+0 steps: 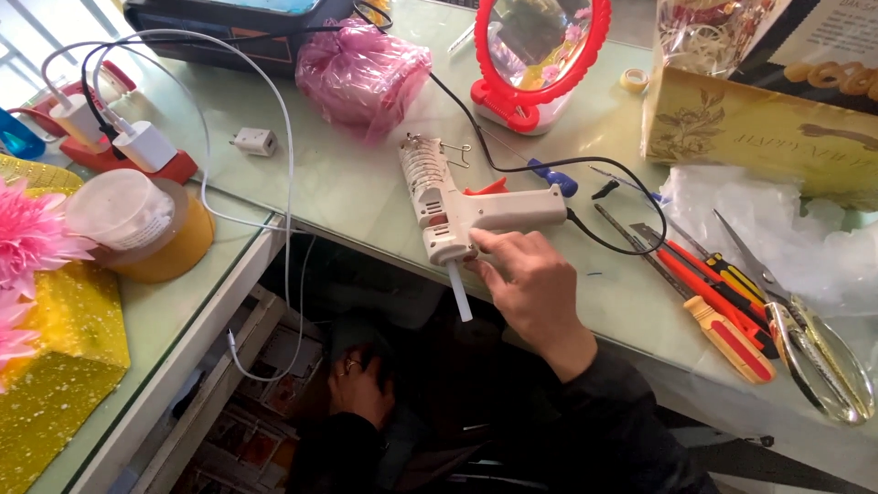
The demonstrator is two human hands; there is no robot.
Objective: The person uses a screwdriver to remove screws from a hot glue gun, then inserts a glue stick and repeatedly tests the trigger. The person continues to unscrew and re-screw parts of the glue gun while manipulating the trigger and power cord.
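A white hot-glue gun lies on its side on the glass tabletop, nozzle pointing away, with a white glue stick poking out of its back end over the table edge. My right hand rests at the gun's rear, fingertips touching the body just beside the glue stick. The gun's black cord curves off to the right and back. My left hand, wearing a ring, is down below the table edge in the dark gap, fingers curled, holding nothing that I can see.
To the right lie box cutters, scissors and crumpled clear plastic. A red-framed mirror, a pink bag and a gold box stand behind. On the left are chargers on a power strip, tape rolls and a pink flower.
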